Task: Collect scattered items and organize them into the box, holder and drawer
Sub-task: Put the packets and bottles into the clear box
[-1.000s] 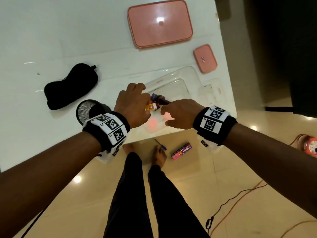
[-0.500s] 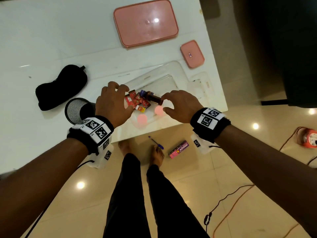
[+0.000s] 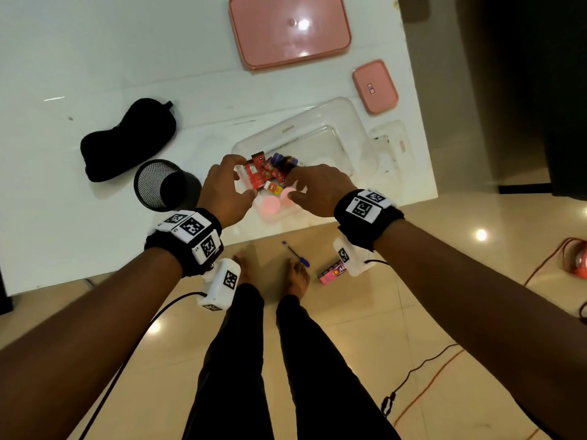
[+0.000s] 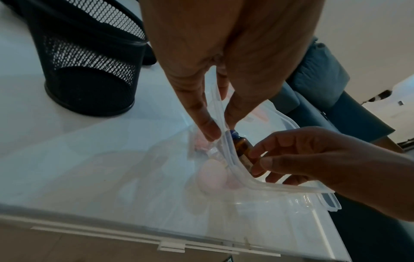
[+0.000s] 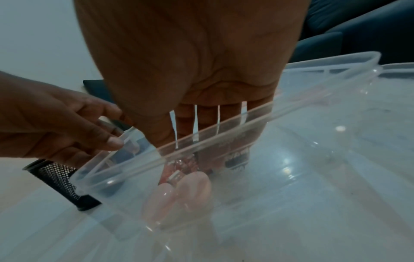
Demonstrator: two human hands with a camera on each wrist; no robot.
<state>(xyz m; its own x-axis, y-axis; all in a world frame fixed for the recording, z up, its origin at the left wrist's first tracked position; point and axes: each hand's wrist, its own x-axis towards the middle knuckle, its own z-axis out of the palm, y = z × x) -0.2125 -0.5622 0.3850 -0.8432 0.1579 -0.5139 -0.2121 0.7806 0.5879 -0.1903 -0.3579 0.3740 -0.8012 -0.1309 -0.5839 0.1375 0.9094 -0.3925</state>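
Observation:
A clear plastic box point(image 3: 317, 122) stands at the white table's near right edge. Red sachets point(image 3: 257, 173), a small yellow packet point(image 3: 273, 187) and two pink round pieces point(image 3: 270, 203) lie in its near end. My left hand point(image 3: 243, 177) pinches the box's left rim point(image 4: 220, 113), thumb outside and fingers inside. My right hand point(image 3: 293, 185) reaches into the box and pinches a brown bottle point(image 4: 240, 150) with a purple cap; its fingers hang over the sachets point(image 5: 235, 156). The black mesh holder point(image 3: 162, 185) stands just left of my left hand.
A black pouch point(image 3: 127, 138) lies at the back left. A large pink lid point(image 3: 289, 30) and a small pink lid point(image 3: 374, 87) lie behind the box, a small clear box point(image 3: 390, 147) to its right. On the floor lie a blue pen point(image 3: 295, 254), a pink carton point(image 3: 333, 274) and cables.
My left hand has let the sachets and yellow packet fall into the box and moved to its left rim. My right hand has lowered the bottle into the box.

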